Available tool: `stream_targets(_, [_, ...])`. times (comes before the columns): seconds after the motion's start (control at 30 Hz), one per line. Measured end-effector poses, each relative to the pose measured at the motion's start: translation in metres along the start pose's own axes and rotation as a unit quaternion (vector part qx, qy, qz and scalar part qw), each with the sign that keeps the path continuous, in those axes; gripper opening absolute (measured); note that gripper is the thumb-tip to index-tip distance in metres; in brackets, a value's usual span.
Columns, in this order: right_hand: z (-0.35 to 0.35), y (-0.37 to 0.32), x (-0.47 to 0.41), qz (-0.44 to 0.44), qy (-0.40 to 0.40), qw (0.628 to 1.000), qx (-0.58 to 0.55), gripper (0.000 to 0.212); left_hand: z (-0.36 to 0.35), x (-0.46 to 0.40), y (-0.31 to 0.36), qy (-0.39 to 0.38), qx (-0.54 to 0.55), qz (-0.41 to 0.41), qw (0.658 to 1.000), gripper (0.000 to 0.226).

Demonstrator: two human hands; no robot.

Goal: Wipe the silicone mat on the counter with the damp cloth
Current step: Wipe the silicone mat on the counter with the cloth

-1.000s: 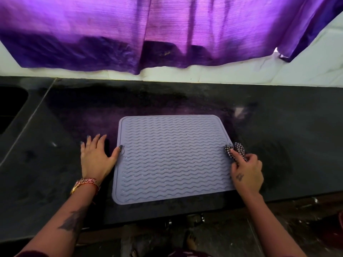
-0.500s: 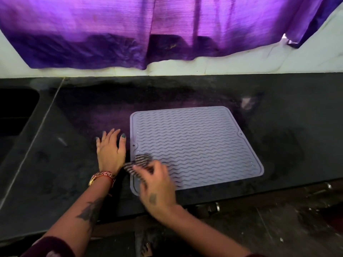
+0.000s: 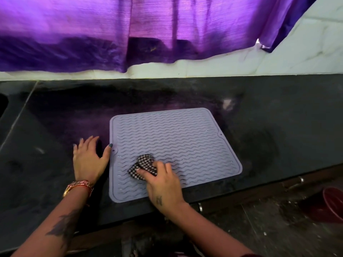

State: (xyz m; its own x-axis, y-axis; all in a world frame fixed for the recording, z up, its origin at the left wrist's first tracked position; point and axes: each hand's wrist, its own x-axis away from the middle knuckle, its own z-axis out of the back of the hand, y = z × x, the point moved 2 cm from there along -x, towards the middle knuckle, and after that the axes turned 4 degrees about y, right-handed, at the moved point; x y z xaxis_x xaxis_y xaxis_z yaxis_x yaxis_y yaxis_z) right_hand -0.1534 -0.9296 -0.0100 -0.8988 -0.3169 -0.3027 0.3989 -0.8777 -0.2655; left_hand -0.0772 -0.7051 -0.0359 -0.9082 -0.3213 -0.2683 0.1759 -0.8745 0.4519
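- The mat (image 3: 172, 151) lies flat on the counter (image 3: 278, 117), in the centre of the frame, its near edge close to the counter's front edge.
- I judge it is light, soft and floppy, so it can slide or lift at a corner; hold it down at an edge, do not pinch it.
- The cloth (image 3: 143, 166) is bunched on the lower left part of the mat; it looks limp and will need pressure.
- Your right hand (image 3: 163, 184) holds the cloth with curled fingers.
- Your left hand (image 3: 89, 158) lies flat on the counter, fingers straight and spread, thumb touching the mat's left edge.
- A purple curtain (image 3: 130, 30) hangs across the top of the frame.
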Motion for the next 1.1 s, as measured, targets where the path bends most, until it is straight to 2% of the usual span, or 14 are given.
stream_targets(0.2, [0.035, 0.097, 0.014, -0.078, 0.065, 0.994, 0.048, 0.042, -0.001, 0.001, 0.000, 0.003, -0.028, -0.002, 1.000, 0.078])
stream_targets(0.4, [0.064, 0.172, 0.027, -0.129, 0.089, 0.985, 0.075, 0.050, 0.001, 0.002, 0.001, 0.012, -0.033, -0.003, 0.999, 0.086])
stream_targets(0.57, [0.071, 0.209, 0.032, -0.179, 0.102, 0.975, 0.088, 0.047, 0.002, 0.003, 0.000, 0.010, -0.037, 0.005, 0.999, 0.087])
stream_targets(0.7, [0.074, 0.225, 0.028, -0.173, 0.097, 0.976, 0.096, 0.042, 0.002, 0.003, 0.000, 0.006, -0.040, 0.009, 0.999, 0.083])
stream_targets(0.8, [0.090, 0.236, 0.010, -0.224, 0.110, 0.968, 0.035, 0.042, 0.002, 0.002, -0.001, 0.001, -0.043, 0.007, 0.999, 0.081])
stream_targets(0.87, [0.101, 0.240, -0.003, -0.305, 0.137, 0.942, -0.026, 0.045, 0.001, 0.002, 0.000, 0.000, -0.043, 0.004, 0.999, 0.080])
stream_targets(0.93, [0.107, 0.238, -0.016, -0.379, 0.185, 0.895, -0.145, 0.048, 0.001, 0.001, 0.001, 0.000, -0.041, 0.001, 0.999, 0.078])
stream_targets(1.0, [0.103, 0.228, -0.029, -0.434, 0.209, 0.802, -0.353, 0.055, 0.001, 0.001, 0.002, -0.003, -0.041, 0.001, 0.999, 0.075])
stream_targets(1.07, [0.094, 0.207, -0.044, -0.464, 0.166, 0.704, -0.511, 0.063, 0.001, 0.001, 0.003, -0.006, -0.040, 0.004, 0.999, 0.071])
stream_targets(1.1, [0.089, 0.195, -0.050, -0.458, 0.123, 0.694, -0.541, 0.063, 0.001, 0.001, 0.003, -0.006, -0.037, 0.005, 0.999, 0.070])
